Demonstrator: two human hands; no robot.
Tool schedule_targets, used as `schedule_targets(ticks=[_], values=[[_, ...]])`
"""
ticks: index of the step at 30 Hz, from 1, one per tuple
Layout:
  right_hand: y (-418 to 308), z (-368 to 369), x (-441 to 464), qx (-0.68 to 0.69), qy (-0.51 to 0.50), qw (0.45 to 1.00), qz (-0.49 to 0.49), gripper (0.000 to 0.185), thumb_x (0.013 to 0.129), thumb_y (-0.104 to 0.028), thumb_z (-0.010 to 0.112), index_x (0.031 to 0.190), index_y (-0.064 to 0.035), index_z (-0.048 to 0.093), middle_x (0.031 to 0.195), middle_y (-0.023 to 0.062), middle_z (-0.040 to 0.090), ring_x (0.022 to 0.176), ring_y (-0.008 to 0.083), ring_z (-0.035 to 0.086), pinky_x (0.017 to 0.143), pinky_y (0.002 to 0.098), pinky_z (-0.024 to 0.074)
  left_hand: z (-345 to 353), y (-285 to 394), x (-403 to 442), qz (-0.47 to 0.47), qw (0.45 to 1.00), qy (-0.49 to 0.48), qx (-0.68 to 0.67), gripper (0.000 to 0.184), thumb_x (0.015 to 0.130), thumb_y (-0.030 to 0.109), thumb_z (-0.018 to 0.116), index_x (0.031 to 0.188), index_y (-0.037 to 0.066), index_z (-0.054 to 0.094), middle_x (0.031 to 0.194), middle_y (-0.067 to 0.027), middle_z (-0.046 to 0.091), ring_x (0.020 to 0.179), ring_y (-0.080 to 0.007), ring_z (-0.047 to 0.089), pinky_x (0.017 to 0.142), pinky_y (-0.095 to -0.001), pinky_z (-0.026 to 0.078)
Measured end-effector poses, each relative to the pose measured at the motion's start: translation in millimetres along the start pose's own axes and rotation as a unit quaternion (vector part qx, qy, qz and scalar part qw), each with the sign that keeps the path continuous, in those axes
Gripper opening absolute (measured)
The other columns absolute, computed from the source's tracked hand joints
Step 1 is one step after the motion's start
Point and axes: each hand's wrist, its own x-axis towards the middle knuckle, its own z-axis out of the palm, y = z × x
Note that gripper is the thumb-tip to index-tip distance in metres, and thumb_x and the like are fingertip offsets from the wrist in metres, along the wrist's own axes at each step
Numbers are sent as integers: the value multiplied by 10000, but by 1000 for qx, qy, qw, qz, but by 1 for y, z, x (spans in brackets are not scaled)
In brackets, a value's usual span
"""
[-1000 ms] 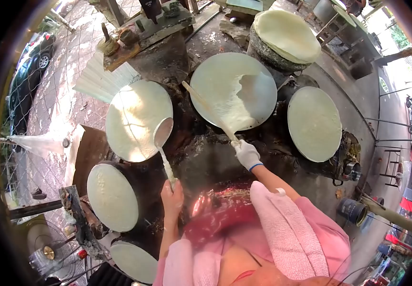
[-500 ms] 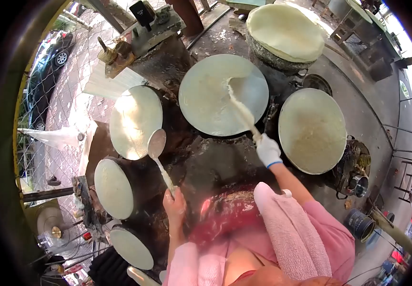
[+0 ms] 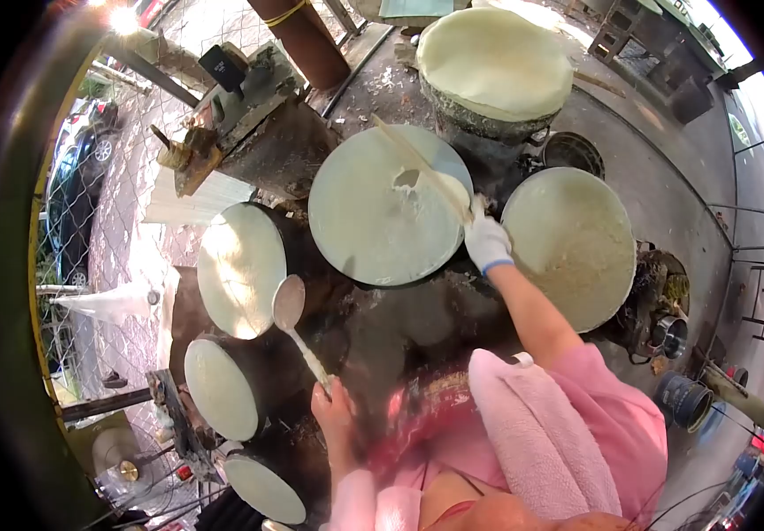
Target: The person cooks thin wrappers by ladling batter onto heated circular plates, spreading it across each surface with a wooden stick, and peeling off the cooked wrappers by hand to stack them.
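Observation:
My left hand (image 3: 336, 414), bare, is closed round the handle of a ladle (image 3: 290, 303). The ladle's batter-smeared bowl hangs near the edge of the left round griddle (image 3: 240, 265). My right hand (image 3: 488, 245), in a white glove with a blue cuff, grips a batter-coated flat paddle (image 3: 424, 173). The paddle slants across the central round griddle (image 3: 351, 226), its blade seen almost edge-on. A pale layer of batter covers that griddle, with a small grey patch near the blade. Beside my right hand is the right griddle (image 3: 568, 252), under a pale, partly browned sheet.
Two more coated griddles (image 3: 222, 389) (image 3: 265, 488) stand at lower left. A stack of pale flat sheets (image 3: 495, 62) tops a blackened drum behind. A wire fence (image 3: 125, 195) runs along the left. A metal pot (image 3: 669, 338) and dark bucket (image 3: 684, 400) are at right.
My right hand has moved up and turned the paddle, which now slants up-left with its blade nearly edge-on. My left hand still holds the ladle, and the whole view has shifted slightly.

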Motion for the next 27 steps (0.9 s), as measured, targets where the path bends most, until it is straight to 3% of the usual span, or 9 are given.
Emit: schedule_targets(ticks=[7,9,11,14,15,17,19,23,27], values=[[-77,-61,128,-62,91,991,-72,587,930,-346,492,1485,-216,352,969,224,684,900,382,675,773,499,525,-14,-19,-7,21,996,28,76,131,993,178,531,979,48,516,588,5,452,362,-83,384,332,-231,298],[-92,-60,100,-4,97,986,-134,549,915,-328,548,1439,-213,433,952,207,688,899,386,669,788,467,528,-1,0,-12,-9,999,18,36,131,993,178,531,977,49,515,588,4,452,363,-82,384,331,-230,296],[-71,-21,66,150,99,934,-309,545,884,-318,619,1397,-180,495,949,195,688,900,401,655,809,444,524,0,-2,-6,38,997,3,67,131,991,175,534,976,46,515,588,3,453,364,-80,382,331,-230,296],[-28,-18,-28,297,77,931,-198,487,900,-319,649,1353,-165,557,901,131,703,868,294,681,792,375,528,-7,-21,20,208,958,-24,195,129,988,167,537,973,41,515,589,1,455,364,-78,380,330,-232,297],[-5,-8,-46,404,90,900,-135,461,923,-326,637,1346,-156,568,881,104,706,859,241,686,793,349,528,1,-12,19,178,971,-30,158,129,987,164,539,970,39,514,589,0,456,365,-77,380,331,-232,298],[30,8,-72,499,-53,859,103,423,947,-333,633,1326,-149,597,788,30,676,739,120,641,698,265,521,18,7,17,115,990,-35,79,130,985,160,542,962,35,514,589,-2,459,367,-76,379,331,-232,299],[28,-17,-114,537,-221,799,154,436,954,-349,628,1337,-144,594,692,-11,618,597,60,540,566,214,456,33,26,13,16,998,-52,-18,132,985,162,542,952,36,516,588,-3,460,366,-76,376,331,-233,296],[44,-12,-101,551,-111,822,91,410,962,-368,609,1336,-201,596,599,-35,549,429,58,420,402,231,337,48,37,9,12,998,-63,-24,148,985,171,547,921,42,516,584,-2,458,361,-79,368,331,-232,287],[44,-26,-106,537,-233,797,147,361,976,-367,580,1310,-233,597,588,-12,555,378,73,410,339,249,301,52,36,0,9,998,-59,-35,165,986,179,547,902,42,512,583,-4,460,360,-84,368,335,-231,279]])
